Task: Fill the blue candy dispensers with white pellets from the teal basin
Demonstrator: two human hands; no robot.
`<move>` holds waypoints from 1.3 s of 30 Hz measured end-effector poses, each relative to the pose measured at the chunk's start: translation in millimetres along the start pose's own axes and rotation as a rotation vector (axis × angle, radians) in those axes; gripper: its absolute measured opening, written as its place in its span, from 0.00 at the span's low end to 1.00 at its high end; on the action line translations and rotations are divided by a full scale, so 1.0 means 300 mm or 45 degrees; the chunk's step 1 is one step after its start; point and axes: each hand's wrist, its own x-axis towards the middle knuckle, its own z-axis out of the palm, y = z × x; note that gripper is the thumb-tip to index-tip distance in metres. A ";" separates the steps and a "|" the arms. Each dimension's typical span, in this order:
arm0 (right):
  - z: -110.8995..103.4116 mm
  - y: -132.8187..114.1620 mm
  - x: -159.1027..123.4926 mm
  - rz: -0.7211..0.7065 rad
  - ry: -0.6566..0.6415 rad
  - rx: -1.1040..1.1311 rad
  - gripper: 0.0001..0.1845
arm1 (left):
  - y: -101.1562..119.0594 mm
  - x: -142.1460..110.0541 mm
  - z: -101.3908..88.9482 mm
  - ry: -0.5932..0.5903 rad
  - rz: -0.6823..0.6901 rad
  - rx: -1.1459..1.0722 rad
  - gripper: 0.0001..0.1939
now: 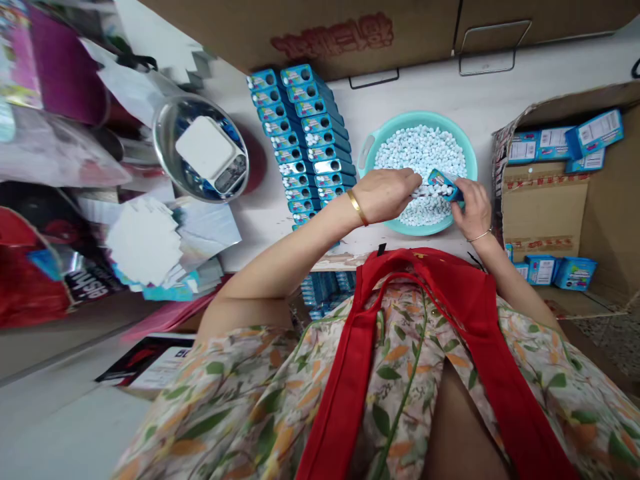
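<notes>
My right hand (473,210) is closed round a small blue tin (443,183), holding it over the teal basin (371,148) of small white candies (420,153). My left hand (387,193) is at the tin's open side, fingers pinched together with white candies at their tips. Both hands hover above the near half of the basin. A gold bangle sits on my left wrist and a thin one on my right.
Two rows of open blue tins (305,140) lie left of the basin. A steel bowl (165,143) holds a small white scale (210,153). A cardboard box (545,207) with blue packs stands right. Bags and paper pile up at left.
</notes>
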 end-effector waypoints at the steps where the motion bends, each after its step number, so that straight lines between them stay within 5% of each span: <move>1: 0.008 -0.004 -0.001 -0.014 -0.005 0.000 0.25 | 0.032 0.001 -0.027 -0.028 -0.023 0.061 0.16; 7: 0.032 -0.012 -0.007 -0.047 -0.032 0.030 0.25 | 0.195 -0.011 -0.130 -0.028 0.033 0.274 0.21; 11: 0.033 0.015 -0.016 -0.016 0.032 0.046 0.25 | 0.088 -0.017 -0.100 -0.020 0.043 0.311 0.21; 15: 0.012 0.061 -0.030 0.075 0.116 0.051 0.27 | -0.196 0.021 0.073 0.149 -0.130 0.247 0.17; 19: -0.031 0.095 -0.035 0.117 0.189 0.109 0.29 | -0.354 0.111 0.304 -0.013 -0.280 0.172 0.17; 23: -0.063 0.106 -0.038 0.174 0.242 0.164 0.30 | -0.307 0.211 0.479 -0.127 -0.174 -0.064 0.17; 29: -0.074 0.108 -0.041 0.255 0.255 0.212 0.30 | -0.184 0.324 0.644 0.008 0.007 -0.516 0.24; 33: -0.071 0.119 -0.040 0.238 0.343 0.224 0.31 | -0.170 0.304 0.617 0.075 0.066 -0.616 0.24; 39: -0.066 0.117 -0.028 0.221 0.245 0.159 0.30 | -0.212 0.110 0.365 0.240 0.190 -0.436 0.21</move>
